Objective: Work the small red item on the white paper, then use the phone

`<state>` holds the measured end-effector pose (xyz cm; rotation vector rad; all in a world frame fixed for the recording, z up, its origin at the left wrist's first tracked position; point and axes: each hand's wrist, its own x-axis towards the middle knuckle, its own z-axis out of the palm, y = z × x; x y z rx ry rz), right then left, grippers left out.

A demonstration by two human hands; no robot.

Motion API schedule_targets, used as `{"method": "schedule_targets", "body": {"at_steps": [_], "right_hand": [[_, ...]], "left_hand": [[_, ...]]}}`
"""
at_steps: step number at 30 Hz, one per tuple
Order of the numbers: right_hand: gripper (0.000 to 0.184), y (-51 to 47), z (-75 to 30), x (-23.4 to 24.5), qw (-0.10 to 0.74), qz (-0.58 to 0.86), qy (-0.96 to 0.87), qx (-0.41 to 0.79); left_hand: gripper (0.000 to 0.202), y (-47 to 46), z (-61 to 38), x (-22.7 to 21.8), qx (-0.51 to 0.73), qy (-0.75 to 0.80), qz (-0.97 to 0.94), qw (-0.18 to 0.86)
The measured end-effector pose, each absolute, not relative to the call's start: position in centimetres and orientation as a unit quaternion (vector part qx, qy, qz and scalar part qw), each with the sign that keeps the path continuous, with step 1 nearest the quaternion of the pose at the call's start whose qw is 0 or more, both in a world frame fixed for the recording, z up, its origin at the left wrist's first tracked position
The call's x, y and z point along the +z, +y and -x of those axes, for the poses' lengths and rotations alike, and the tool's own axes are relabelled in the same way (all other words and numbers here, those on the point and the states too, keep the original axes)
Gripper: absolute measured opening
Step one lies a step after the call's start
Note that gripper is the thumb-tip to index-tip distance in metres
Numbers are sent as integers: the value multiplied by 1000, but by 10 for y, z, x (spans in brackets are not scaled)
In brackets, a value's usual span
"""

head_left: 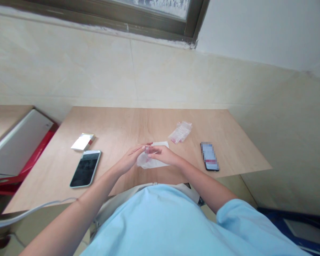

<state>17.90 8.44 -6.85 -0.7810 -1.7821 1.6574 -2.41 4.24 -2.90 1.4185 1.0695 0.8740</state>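
Plywood desk (138, 121); two hands (128, 160) (164, 155), one clear bag (143, 160)

The lone head-worn view looks forward and down over a light blue T-shirt (160, 224), near the left hand (129, 160) and right hand (165, 155) above a pale wooden worktop (138, 121), facing a cream tiled wall (69, 71).

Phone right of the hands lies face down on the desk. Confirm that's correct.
Wrong: the phone, right of the left hand and right hand, lies face up on the desk, not face down. The head view shows its lit screen.
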Motion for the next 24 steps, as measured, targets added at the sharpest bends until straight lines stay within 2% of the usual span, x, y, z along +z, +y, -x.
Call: {"method": "schedule_targets", "body": {"at_steps": [8,13,16,20,24], "right_hand": [[32,72,-167,-69,250,290,-617,688],[36,72,-170,-65,232,289,-620,692],[39,74,-172,-62,243,288,-613,695],[41,80,-177,-63,271,331,-598,678],[37,84,-181,-66,290,348,-615,645]], "left_hand": [[52,41,16,-38,382,408,-486,672],[57,44,24,-38,386,406,-445,699],[58,46,28,-39,394,425,-463,670],[45,48,31,-40,410,470,-529,575],[35,48,32,-41,410,505,-542,532]]}}
